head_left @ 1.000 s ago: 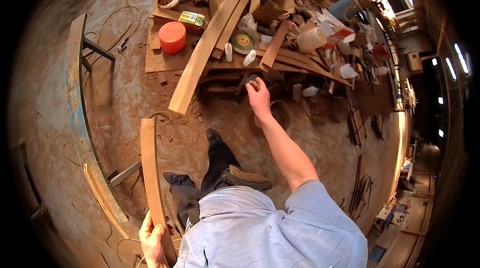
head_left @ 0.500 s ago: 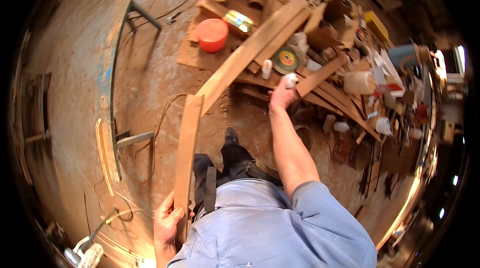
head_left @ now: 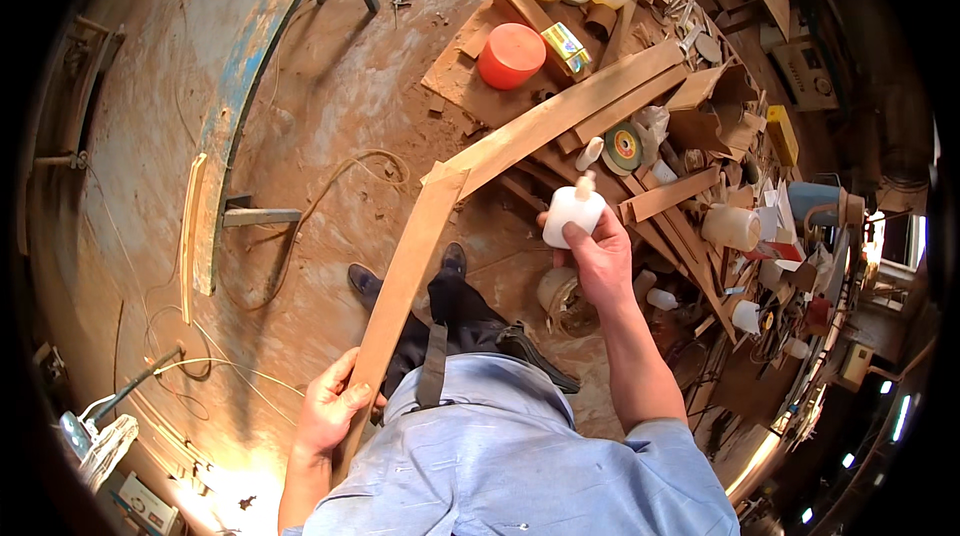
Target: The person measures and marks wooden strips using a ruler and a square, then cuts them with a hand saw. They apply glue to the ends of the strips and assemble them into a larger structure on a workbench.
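Note:
My left hand point(head_left: 335, 406) grips a long wooden board point(head_left: 400, 296) low at the left. The board's far end overlaps a longer plank point(head_left: 555, 121) that lies out over the cluttered table's edge. My right hand point(head_left: 600, 256) holds a white plastic bottle point(head_left: 572, 216) upright in front of the table, thumb across its lower part, with a narrow pale top. Just beyond stand a small white bottle point(head_left: 590, 154) and a green disc with a coloured centre point(head_left: 622, 148). A red round tub point(head_left: 510, 56) sits on the table.
A weathered bench point(head_left: 230, 126) runs along the left, a pale strip point(head_left: 193, 236) along it. Cables point(head_left: 305, 216) lie on the dusty floor. A bucket point(head_left: 565, 301) sits under the table's edge. Offcuts, jugs point(head_left: 728, 226) and boxes crowd the right.
My right hand has taken hold of the white bottle at the table edge and drawn it back. The board in my left hand leans further right, and the view has turned.

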`<state>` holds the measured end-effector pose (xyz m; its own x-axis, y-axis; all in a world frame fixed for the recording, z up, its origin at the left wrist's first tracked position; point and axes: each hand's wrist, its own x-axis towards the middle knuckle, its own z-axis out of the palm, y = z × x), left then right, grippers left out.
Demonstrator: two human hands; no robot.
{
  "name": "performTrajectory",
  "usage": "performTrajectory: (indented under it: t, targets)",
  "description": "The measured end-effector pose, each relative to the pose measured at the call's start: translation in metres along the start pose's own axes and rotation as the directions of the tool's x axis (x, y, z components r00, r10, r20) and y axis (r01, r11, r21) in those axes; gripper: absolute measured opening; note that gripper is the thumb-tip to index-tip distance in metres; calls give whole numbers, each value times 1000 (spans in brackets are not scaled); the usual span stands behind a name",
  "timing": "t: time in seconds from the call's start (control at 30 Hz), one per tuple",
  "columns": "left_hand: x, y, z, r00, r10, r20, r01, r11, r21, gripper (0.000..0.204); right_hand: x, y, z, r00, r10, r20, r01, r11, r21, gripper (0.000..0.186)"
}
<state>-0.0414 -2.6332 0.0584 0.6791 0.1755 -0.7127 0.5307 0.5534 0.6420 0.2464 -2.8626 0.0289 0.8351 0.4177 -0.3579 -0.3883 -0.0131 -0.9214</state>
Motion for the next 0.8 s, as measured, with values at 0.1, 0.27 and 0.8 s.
performTrajectory:
  t: [0.1,0.27,0.8]
  targets:
    - [-3,-4,-7,1000,-13,3,13,1000,-23,56,-10,-9,22,995,70,69,-61,990,-130,29]
    - [-7,-13,-17,1000,-18,-5,18,999,-36,57,-13,-10,55,985,147,89,-115,950,-292,27]
    - [-16,-32,-28,997,-39,-61,36,998,-48,55,-4,4,76,991,42,124,41,800,-599,28]
